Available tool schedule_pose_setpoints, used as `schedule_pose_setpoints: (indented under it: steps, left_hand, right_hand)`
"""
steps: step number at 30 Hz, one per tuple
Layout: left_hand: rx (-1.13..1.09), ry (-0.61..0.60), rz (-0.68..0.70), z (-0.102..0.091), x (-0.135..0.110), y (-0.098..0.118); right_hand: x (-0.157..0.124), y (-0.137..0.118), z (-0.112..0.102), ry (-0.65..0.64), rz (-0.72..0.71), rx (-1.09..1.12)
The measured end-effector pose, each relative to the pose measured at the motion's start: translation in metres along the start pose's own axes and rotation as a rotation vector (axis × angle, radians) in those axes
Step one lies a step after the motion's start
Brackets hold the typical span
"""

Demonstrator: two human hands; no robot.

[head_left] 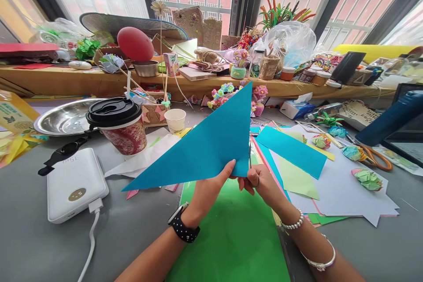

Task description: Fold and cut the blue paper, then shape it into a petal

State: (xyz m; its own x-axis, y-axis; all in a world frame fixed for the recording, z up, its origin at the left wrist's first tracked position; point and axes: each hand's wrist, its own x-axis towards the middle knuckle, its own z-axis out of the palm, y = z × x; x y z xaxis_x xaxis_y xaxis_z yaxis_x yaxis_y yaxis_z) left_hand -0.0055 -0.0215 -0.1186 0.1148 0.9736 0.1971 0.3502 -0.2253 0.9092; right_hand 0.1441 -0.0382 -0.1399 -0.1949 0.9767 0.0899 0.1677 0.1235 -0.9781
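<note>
A bright blue sheet of paper (211,136), folded into a large triangle, is held up in front of me. My left hand (214,185) pinches its lower edge, thumb on the near face and the other fingers hidden behind. Close to the paper's lower right corner, my right hand (259,179) is closed around small scissors (250,158). Their thin dark blades point upward along the paper's right edge, and the handles are mostly covered by my fingers. Below both hands lies a green board (228,238).
To the right, a blue paper strip (294,150) rests on white sheets (343,185) with folded paper buds (366,179) and orange-handled scissors (378,158). Left are a lidded coffee cup (120,132), a white power bank (76,185) with cable, a paper cup (175,120) and a metal tray (62,119).
</note>
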Motion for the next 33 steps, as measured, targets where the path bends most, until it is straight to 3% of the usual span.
schedule_pose_setpoints:
  steps: [5, 13, 22, 33]
  left_hand:
    - [-0.041, -0.043, -0.026, 0.003, -0.001, -0.003]
    - [-0.024, -0.111, -0.030, -0.004, -0.002, 0.015]
    - [-0.113, -0.089, -0.029, 0.003, -0.001, 0.001]
    - [-0.125, -0.128, -0.046, 0.002, -0.001, 0.006]
  right_hand:
    - [0.000, -0.002, -0.005, 0.023, 0.010, -0.027]
    - [0.000, -0.004, -0.009, 0.057, 0.004, -0.046]
    - [0.000, -0.004, -0.011, 0.033, -0.007, -0.056]
    - [0.000, -0.004, -0.011, 0.045, -0.002, -0.091]
